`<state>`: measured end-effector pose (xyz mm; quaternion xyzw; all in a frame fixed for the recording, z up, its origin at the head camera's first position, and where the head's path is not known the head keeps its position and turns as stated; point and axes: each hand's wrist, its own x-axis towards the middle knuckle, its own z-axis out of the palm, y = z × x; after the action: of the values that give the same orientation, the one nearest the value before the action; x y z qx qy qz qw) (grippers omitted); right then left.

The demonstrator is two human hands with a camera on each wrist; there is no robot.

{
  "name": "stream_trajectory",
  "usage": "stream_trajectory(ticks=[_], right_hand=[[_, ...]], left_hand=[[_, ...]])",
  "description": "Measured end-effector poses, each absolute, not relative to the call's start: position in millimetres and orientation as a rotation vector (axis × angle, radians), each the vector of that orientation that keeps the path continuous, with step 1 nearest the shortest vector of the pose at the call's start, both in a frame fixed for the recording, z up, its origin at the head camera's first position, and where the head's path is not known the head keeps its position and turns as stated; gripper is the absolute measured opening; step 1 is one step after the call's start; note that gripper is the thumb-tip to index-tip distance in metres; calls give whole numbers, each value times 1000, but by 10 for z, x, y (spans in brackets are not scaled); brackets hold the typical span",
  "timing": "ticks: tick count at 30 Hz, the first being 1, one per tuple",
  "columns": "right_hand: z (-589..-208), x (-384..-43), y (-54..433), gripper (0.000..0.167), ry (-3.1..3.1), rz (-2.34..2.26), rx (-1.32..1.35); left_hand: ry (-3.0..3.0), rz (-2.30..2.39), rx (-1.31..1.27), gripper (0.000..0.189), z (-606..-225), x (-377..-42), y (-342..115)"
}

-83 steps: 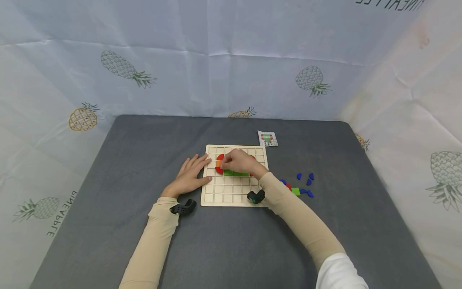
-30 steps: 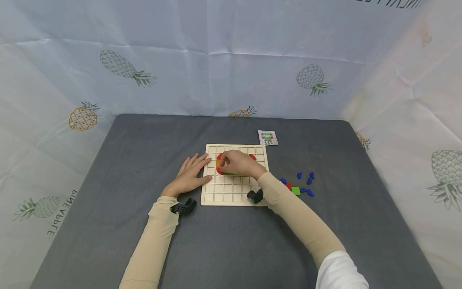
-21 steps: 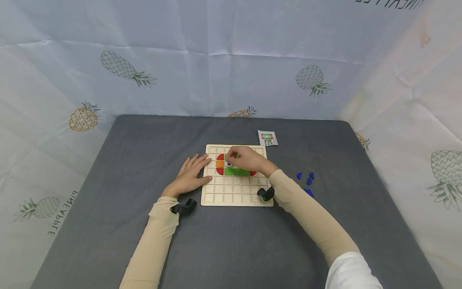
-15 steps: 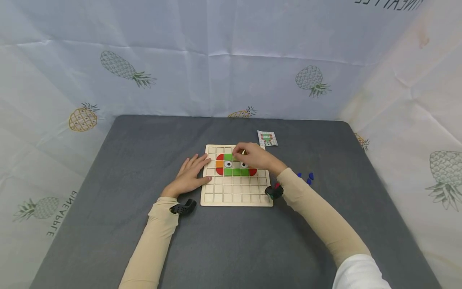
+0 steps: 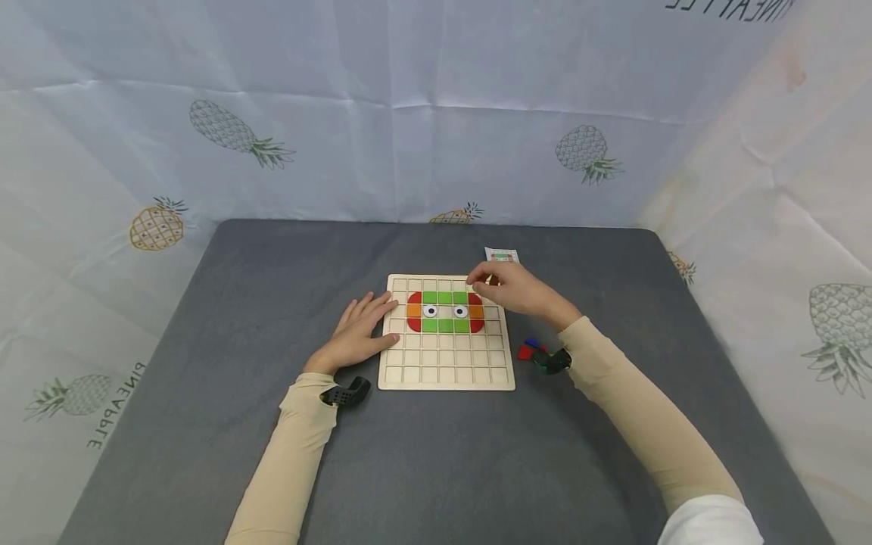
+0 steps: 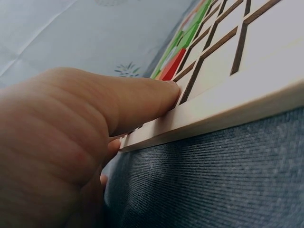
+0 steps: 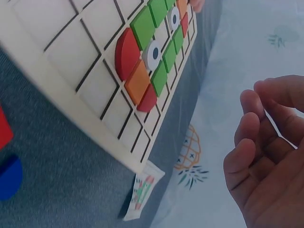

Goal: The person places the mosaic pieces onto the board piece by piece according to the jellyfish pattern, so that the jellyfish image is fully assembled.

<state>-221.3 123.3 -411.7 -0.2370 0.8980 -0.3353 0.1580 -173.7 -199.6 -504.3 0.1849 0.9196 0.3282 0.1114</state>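
A square wooden grid board [image 5: 446,363] lies on the grey table. On it, red quarter-round corners [image 7: 127,54], green squares [image 5: 446,325], orange squares [image 7: 138,81] and two white eye discs [image 5: 430,311] form a face. My left hand [image 5: 354,333] rests at the board's left edge, fingers straight, its thumb [image 6: 147,99] on the rim. Above the board's far right corner hovers my right hand [image 5: 514,290], fingers loosely bent; the right wrist view shows nothing between them.
A small picture card [image 7: 142,192] lies past the board's far right corner, partly covered by the right hand in the head view. Loose red [image 5: 524,353] and blue [image 7: 10,178] pieces lie right of the board; the right forearm covers others. A pineapple-print curtain [image 5: 409,113] hangs behind the table.
My right hand has lifted off the left eye disc and moved right across the board toward its far right corner, uncovering the whole face. The left hand stays in place.
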Motion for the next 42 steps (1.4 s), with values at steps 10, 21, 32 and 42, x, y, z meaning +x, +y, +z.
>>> stream_trajectory(ticks=[10,21,32,42], right_hand=[[-4156,-2188,1088,39,2510,-957,-761],[-4433,-2290,433,61,2362,-766,-913],[-4521,-2311,280,61,2328,-659,-921],[-4467,-2324,357,57,2366,-691,-909]], left_hand=[[2724,952,548,71,-5050,-1730,-1972],[2721,957,554,70,-5067,-1734,-1998],[2703,956,574,69,-5033,-1729,-1980],[2704,970,575,69,-5025,-1723,-1975]])
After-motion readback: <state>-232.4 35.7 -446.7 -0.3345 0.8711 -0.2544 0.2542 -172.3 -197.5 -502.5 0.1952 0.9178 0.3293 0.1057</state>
